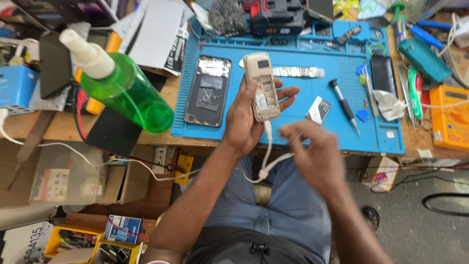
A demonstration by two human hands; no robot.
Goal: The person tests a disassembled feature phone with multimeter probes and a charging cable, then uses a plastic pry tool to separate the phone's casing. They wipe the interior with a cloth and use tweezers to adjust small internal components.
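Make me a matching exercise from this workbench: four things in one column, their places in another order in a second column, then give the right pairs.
Things:
1. small beige phone
2. green spray bottle
3. yellow multimeter
4. black-handled screwdriver

Places:
A. right edge of the bench
B. held in the left hand
C. lying on the blue mat, right of the phone
D. left of the blue mat

Pairs: 1-B, 2-D, 3-A, 4-C
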